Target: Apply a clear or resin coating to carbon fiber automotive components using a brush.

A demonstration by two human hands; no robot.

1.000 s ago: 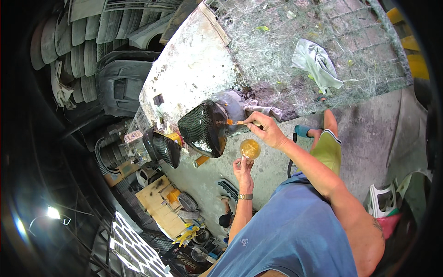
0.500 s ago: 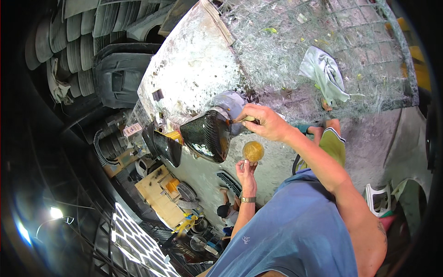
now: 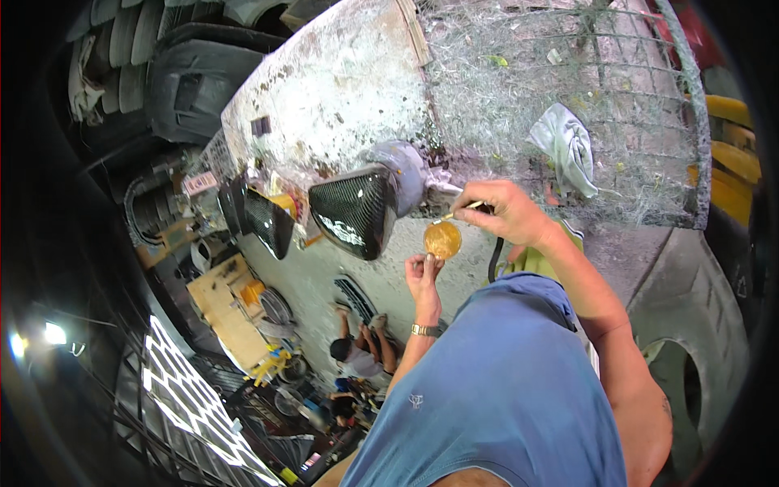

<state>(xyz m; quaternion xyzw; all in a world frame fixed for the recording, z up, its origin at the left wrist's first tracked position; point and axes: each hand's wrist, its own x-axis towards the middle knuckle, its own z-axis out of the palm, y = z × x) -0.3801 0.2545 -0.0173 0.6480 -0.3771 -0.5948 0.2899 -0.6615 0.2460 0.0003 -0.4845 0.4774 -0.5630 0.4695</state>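
Note:
My left hand (image 3: 423,280), a metal watch on its wrist, is closed on the rim of a round cup (image 3: 443,242) of amber liquid. My right hand (image 3: 505,213) pinches a slim brush (image 3: 443,218), its tip at the cup's far edge. Ahead and to the left is a glossy black carbon-weave shell (image 3: 350,209), shaped like a mirror cover. It rests against a grey-violet form (image 3: 406,172) at the table's edge. Further left stands another glossy carbon-weave piece (image 3: 269,225).
The worktable (image 3: 341,105) is stained, and loose fibres cover its mesh right part. A grey cloth (image 3: 565,148) lies there. Black moulded panels (image 3: 191,85) are stacked at the far left. A person (image 3: 361,353) crouches on the floor beyond my left arm, near a wooden board (image 3: 227,312).
My right hand has drawn the brush back from the carbon-weave shell to the cup. The left hand still holds the cup. The whole view has shifted slightly.

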